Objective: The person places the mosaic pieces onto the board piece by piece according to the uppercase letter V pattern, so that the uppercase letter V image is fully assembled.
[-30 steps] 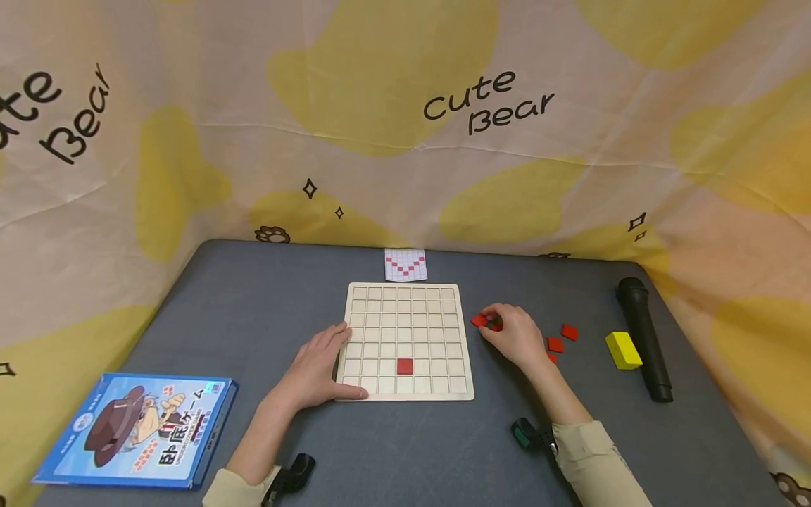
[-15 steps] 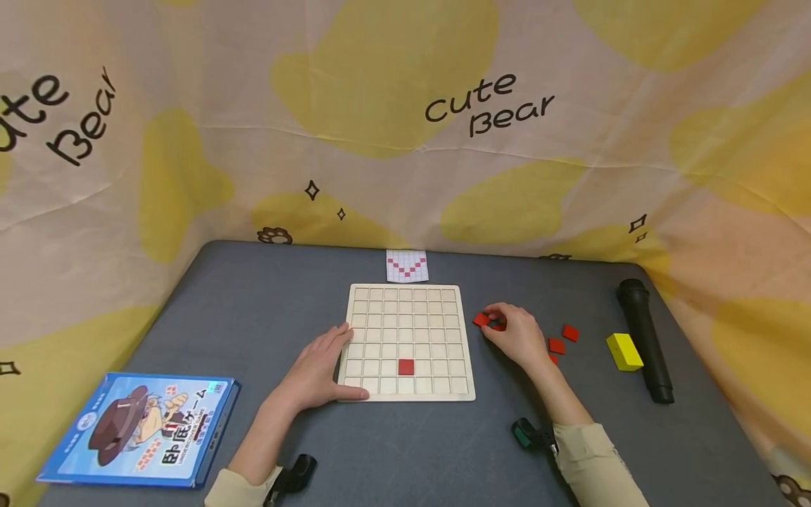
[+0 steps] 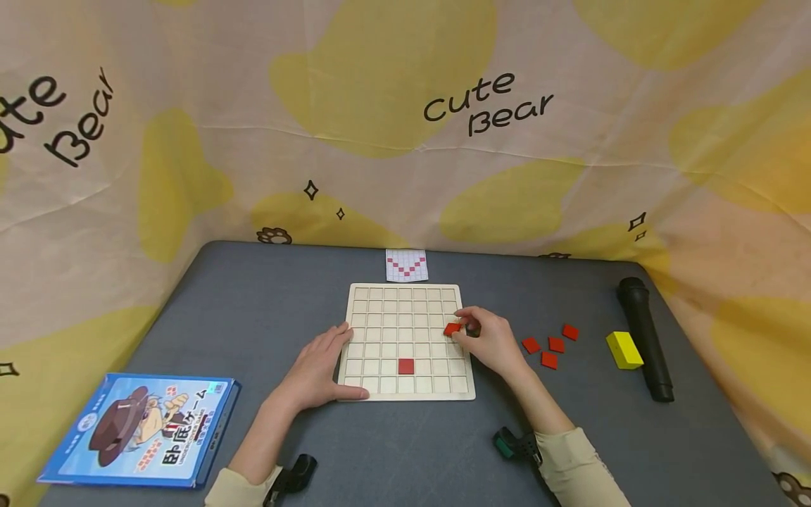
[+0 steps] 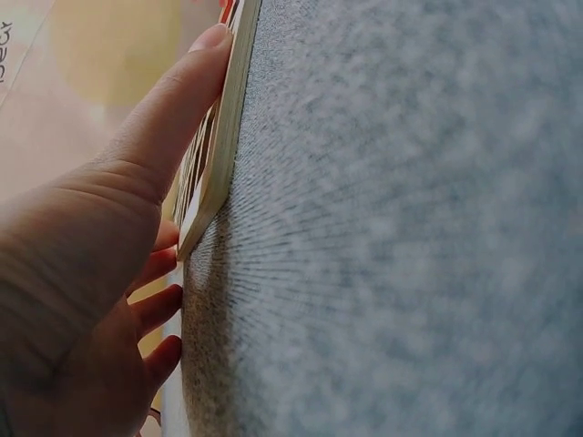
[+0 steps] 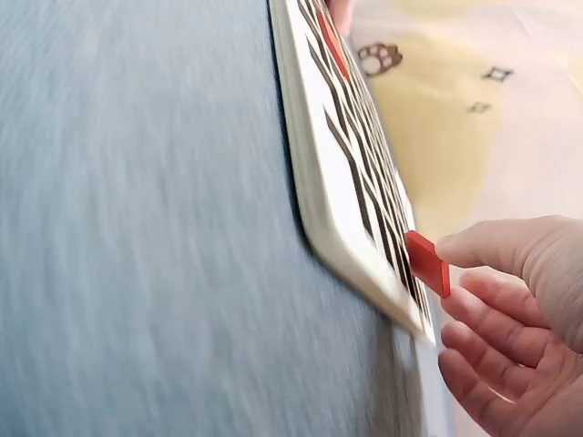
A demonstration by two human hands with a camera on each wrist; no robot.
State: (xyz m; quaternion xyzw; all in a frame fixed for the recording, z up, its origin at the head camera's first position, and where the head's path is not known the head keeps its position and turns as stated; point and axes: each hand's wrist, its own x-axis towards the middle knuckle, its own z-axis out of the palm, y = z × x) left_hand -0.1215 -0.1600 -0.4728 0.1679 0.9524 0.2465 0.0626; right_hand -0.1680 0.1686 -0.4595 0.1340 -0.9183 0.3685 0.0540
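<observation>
A cream grid board (image 3: 374, 290) lies in the middle of the table, with one red square tile (image 3: 405, 366) set in a cell of its second row from the near edge. My left hand (image 3: 312, 367) rests along the board's left side; its thumb (image 4: 173, 105) lies on the near edge and the other fingers touch the left edge. At the board's right edge, my right hand (image 3: 491, 341) pinches another red square tile (image 5: 426, 262) between thumb and fingers, over the right-hand cells.
Several loose red tiles (image 3: 556, 344) lie right of the board. Beyond them are a yellow block (image 3: 624, 351) and a black microphone (image 3: 645, 338). A small pattern card (image 3: 407, 265) lies behind the board. A blue game box (image 3: 139, 429) sits at the left.
My right hand has moved left from beside the board to over its right edge, carrying the red tile. More loose tiles are uncovered. My left hand stays on the board.
</observation>
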